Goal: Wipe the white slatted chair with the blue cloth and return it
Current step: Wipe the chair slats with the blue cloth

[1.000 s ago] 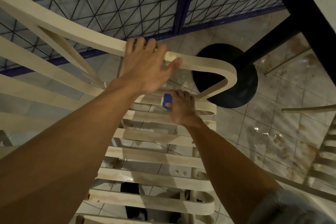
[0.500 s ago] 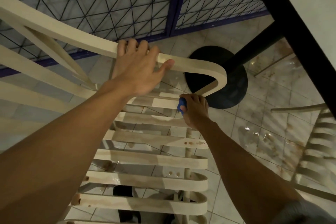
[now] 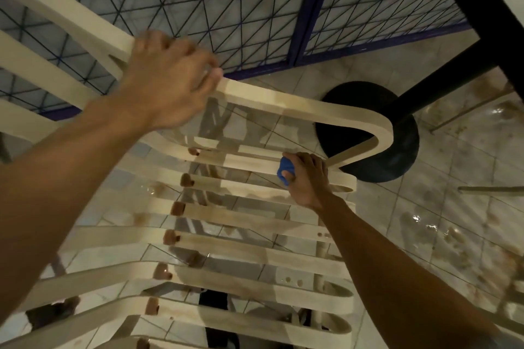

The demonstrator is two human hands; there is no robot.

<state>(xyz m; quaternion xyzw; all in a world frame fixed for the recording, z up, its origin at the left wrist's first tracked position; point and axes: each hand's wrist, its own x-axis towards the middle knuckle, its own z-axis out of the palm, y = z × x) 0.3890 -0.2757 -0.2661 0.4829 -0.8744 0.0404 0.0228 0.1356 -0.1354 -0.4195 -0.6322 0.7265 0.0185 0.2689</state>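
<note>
The left hand (image 3: 170,79) is sliding left along the chair (image 3: 283,105) rail, gripping it; the right hand (image 3: 307,178) is clutching the cloth (image 3: 283,172).

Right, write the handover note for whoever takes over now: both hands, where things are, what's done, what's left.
Left hand grips the top rail of the chair, steadying it.
Right hand holds the cloth, bunched, pressed on an upper slat near its right end.
Done: wiping is under way on the upper slats; how much is clean cannot be told.
Left: lower slats show brown marks; wipe them, then return the chair.
</note>
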